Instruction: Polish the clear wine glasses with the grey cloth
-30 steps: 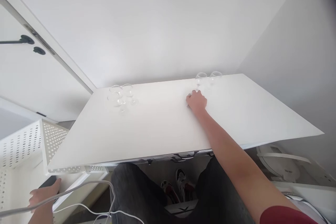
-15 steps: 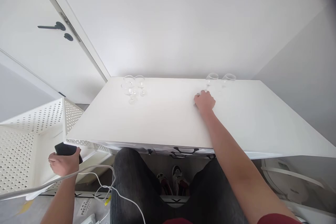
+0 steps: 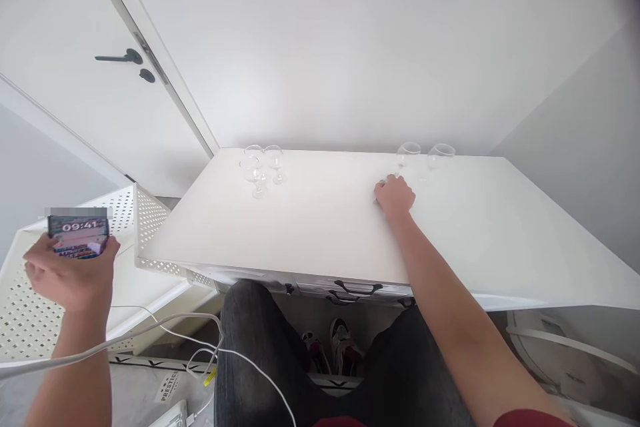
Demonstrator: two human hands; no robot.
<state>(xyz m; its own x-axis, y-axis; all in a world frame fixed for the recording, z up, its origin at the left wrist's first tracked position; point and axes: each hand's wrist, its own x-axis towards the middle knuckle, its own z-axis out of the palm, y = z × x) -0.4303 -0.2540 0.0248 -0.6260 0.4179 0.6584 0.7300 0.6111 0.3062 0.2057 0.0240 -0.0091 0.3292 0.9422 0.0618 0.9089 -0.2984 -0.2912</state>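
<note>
A plain white wall [image 3: 320, 47] fills the upper part of the frame, with a white door [image 3: 55, 20] and its black lever handle [image 3: 117, 57] at upper left; below the wall, a white tabletop [image 3: 320, 227] spans the middle, black drawer pulls [image 3: 358, 289] showing beneath its front edge. Three clear wine glasses [image 3: 261, 175] stand upright in a close cluster left of centre, near the back edge; two more, a nearer glass [image 3: 409, 154] and a farther-right glass [image 3: 441, 156], stand right of centre by the same edge. The right hand [image 3: 395, 195] rests on the tabletop just in front of that nearer glass, fingers curled; a small greyish bit shows by the fingertips, but what it is, and whether it is gripped, I cannot tell. At far left the left hand [image 3: 75, 273] grasps a smartphone [image 3: 79, 238] between thumb and fingers, its lit screen reading 09:41; behind and below it is a white perforated cart [image 3: 153, 220]. A pale cable [image 3: 150, 330] crosses the lower left, in front of the left forearm; dark jeans [image 3: 260, 347] and a pair of sneakers [image 3: 341, 341] occupy the bottom centre, and a red sleeve [image 3: 530, 417] shows at lower right.
</note>
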